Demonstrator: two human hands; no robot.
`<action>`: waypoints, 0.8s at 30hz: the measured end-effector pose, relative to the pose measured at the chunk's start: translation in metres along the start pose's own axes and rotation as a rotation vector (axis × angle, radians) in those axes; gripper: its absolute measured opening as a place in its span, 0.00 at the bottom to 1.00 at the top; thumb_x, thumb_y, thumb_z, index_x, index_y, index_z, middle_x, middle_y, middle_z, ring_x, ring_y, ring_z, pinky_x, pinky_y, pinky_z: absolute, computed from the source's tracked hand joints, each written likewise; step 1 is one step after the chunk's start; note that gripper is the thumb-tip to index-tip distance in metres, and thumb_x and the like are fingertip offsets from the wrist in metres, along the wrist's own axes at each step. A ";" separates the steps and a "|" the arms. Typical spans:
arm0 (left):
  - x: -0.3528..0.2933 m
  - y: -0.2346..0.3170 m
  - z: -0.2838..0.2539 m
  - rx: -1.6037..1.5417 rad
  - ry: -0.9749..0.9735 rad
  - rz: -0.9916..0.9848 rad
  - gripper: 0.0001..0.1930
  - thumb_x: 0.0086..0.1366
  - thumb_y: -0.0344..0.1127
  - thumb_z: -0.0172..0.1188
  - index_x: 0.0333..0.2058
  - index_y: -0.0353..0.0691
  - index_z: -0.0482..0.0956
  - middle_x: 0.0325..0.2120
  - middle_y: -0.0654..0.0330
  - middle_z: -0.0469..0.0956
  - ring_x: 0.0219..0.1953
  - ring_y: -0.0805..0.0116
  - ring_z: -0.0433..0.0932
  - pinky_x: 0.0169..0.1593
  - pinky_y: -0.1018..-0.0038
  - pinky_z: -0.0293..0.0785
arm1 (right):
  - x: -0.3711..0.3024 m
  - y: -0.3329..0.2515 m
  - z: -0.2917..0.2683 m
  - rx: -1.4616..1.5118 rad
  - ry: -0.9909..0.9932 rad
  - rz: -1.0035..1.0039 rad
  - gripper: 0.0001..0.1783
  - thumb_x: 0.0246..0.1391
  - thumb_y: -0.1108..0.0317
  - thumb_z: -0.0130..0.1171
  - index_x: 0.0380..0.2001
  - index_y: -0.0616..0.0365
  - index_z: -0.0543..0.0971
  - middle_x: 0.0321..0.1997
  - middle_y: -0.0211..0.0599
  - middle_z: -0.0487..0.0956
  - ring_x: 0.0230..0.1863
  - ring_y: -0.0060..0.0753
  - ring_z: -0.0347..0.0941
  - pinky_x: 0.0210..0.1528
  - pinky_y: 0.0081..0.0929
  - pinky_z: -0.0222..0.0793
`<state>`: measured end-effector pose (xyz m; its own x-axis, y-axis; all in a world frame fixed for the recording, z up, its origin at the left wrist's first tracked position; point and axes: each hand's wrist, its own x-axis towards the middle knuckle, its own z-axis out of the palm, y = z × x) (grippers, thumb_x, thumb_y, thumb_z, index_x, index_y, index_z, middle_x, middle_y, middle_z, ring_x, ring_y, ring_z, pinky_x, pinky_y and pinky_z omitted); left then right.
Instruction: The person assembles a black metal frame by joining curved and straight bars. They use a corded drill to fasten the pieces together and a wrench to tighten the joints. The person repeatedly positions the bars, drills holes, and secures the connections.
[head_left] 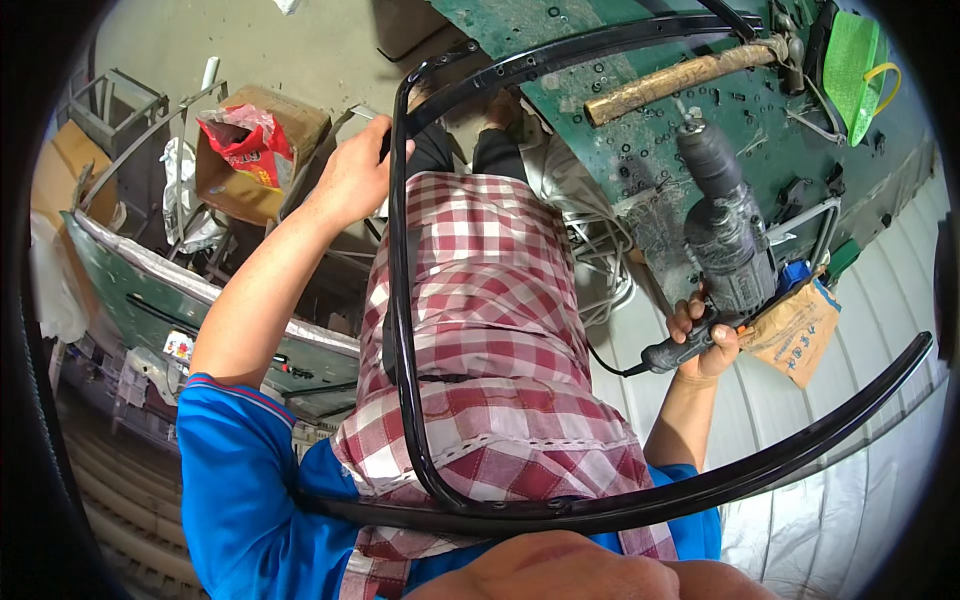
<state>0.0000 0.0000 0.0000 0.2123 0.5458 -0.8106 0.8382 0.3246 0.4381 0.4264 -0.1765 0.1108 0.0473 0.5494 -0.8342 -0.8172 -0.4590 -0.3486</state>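
A bent black metal frame (400, 300) runs upright past my checked apron. One curved rail (560, 62) reaches over the green table at its far end, and another long rail (720, 495) sweeps across near my chest. My left hand (355, 175) is closed at the frame's far left corner, its fingers partly hidden. On the right, my right hand (705, 335) grips the handle of a dark grey power drill (730, 235). The drill points away from me over the green table, with its cord trailing from the handle. Its tip is apart from the frame.
The green table (590, 150) carries scattered small black rings, a wooden-handled hammer (685, 80) and a green plastic scoop-like piece (852, 75). A brown paper packet (795, 330) lies by the drill. At left stands a cardboard box (240, 195) with a red bag (250, 140). White cables (605, 240) hang beside the table.
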 end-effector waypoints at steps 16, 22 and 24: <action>0.002 -0.017 0.021 -0.796 -0.058 0.085 0.29 0.74 0.52 0.32 0.56 0.33 0.69 0.42 0.58 0.77 0.42 0.71 0.74 0.50 0.72 0.68 | 0.031 -0.013 -0.024 -0.178 0.062 -0.104 0.34 0.46 0.68 0.57 0.58 0.67 0.63 0.42 0.41 0.72 0.43 0.36 0.69 0.40 0.30 0.69; -0.011 0.023 0.003 -0.682 -0.105 -0.019 0.22 0.69 0.50 0.49 0.49 0.36 0.72 0.29 0.65 0.75 0.28 0.79 0.69 0.33 0.81 0.65 | 0.060 -0.025 -0.052 -0.504 0.486 -0.147 0.34 0.53 0.63 0.59 0.62 0.64 0.63 0.60 0.47 0.69 0.60 0.42 0.66 0.56 0.34 0.67; -0.012 0.023 0.004 -0.702 -0.085 -0.017 0.20 0.69 0.49 0.49 0.46 0.37 0.73 0.28 0.64 0.75 0.28 0.79 0.69 0.34 0.81 0.66 | 0.054 -0.017 -0.083 -1.113 0.628 -0.526 0.37 0.54 0.60 0.62 0.64 0.59 0.63 0.64 0.44 0.66 0.64 0.41 0.61 0.58 0.35 0.65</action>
<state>0.0193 -0.0025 0.0186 0.2645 0.4834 -0.8345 0.3254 0.7698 0.5491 0.4900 -0.1968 0.0358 0.6955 0.5630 -0.4463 0.2482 -0.7713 -0.5861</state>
